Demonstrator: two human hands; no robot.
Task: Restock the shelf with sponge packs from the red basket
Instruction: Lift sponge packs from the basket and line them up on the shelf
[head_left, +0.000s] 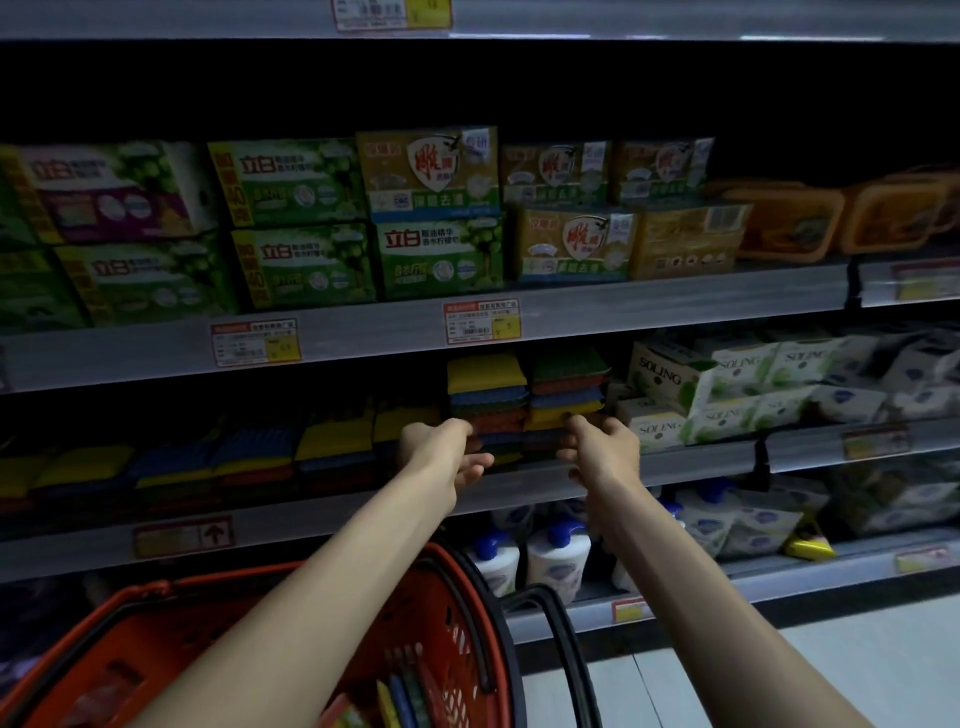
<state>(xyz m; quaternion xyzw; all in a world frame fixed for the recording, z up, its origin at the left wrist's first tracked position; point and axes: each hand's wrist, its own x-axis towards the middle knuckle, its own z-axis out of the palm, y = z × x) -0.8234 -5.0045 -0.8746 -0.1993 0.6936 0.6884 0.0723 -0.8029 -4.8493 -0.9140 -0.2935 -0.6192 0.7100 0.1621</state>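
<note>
1. You stood at the dim shelf with both arms stretched to the two tall stacks of sponge packs at its right end, just left of the white SOLING boxes.
2. Your left grip lay against the near face of the left stack, fingers loosely curled. Whether it had clamped on a pack or hung apart could not be told in the poor light.
3. Your right grip touched the low part of the right stack near a yellow pack. Its fingers were hidden behind the hand, so its state could not be told either.
4. The red basket hung near you under your left forearm, with more packs standing on edge inside it.
5. The packs looked light and soft, probably film-wrapped, so they would likely squash under pressure and slide on one another.
6. You would have done best to take each pack across its short sides with thumb and fingers, squeezing gently. A stack this tall seemed liable to topple if you pushed it from one side only.
7. Boxed soap filled the shelf above, and blue-capped bottles stood on the shelf below.
</note>
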